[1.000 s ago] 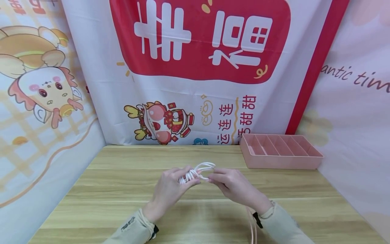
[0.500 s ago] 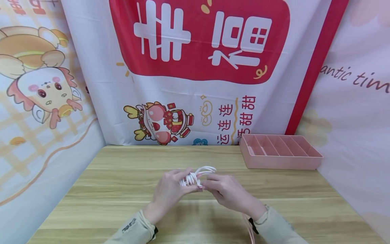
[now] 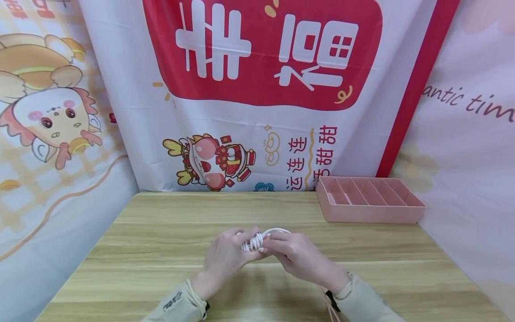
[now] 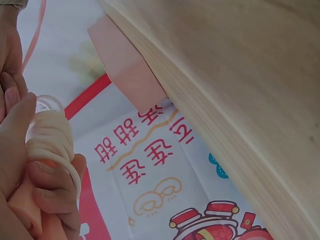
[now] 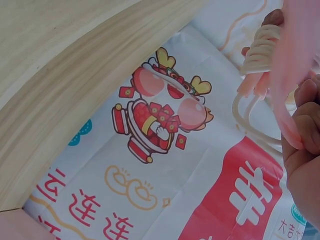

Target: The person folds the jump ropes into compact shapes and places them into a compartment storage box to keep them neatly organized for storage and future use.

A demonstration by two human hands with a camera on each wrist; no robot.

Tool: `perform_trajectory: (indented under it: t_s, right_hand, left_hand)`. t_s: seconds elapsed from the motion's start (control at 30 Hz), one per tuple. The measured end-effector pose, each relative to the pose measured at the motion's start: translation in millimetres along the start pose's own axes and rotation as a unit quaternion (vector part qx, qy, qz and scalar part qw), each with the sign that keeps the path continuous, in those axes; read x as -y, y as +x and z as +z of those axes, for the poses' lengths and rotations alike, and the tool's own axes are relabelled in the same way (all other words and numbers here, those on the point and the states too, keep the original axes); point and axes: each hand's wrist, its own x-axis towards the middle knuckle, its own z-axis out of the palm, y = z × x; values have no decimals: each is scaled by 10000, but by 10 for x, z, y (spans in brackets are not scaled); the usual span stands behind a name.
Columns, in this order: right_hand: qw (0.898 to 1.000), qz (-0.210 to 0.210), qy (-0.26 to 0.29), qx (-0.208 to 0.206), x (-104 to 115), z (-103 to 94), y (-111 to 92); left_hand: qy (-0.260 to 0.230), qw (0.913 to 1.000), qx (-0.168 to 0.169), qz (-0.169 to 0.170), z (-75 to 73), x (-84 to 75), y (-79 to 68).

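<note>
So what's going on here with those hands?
Someone's left hand grips coils of white cord above the table. The right hand pinches at the end where the cord loops out. Pink ends stick out of the coils there. A pink box stands at the table's far right.

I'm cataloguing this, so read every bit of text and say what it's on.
"幸福": red patch on the back cloth.
"运连连": back cloth.
"甜甜": back cloth; preceding character partly hidden.
"antic tim": right cloth, cut off.
"大吉大": back cloth, cut off.
Too small, blurred or cut off: left sleeve, top of left cloth, teal badge.
</note>
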Motion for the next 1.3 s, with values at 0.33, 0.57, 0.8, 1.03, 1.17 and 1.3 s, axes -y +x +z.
perform_trajectory:
  t_s: [0.33, 0.57, 0.8, 1.03, 1.17, 1.3]
  right_hand:
    - [9997, 64, -69, -214, -21, -46, 10]
    - [9984, 282, 102, -475, -148, -144, -12]
    - [9977, 345, 96, -580, -200, -233, -26]
    - [9966, 295, -83, -765, -151, -258, -6]
    - [9951, 138, -81, -971, -135, -262, 10]
    - [9938, 3, -52, -1111, -141, -260, 22]
  left_hand:
    - [48, 9995, -87, 285, -8, 17, 20]
    - [100, 9999, -76, 41, -54, 112, 69]
    - [234, 9994, -118, -225, -132, 185, 117]
    - [457, 9976, 224, 477, -94, 155, 88]
    - [243, 9927, 398, 1110, -49, 130, 72]
    - [-162, 9866, 571, 1521, -35, 100, 63]
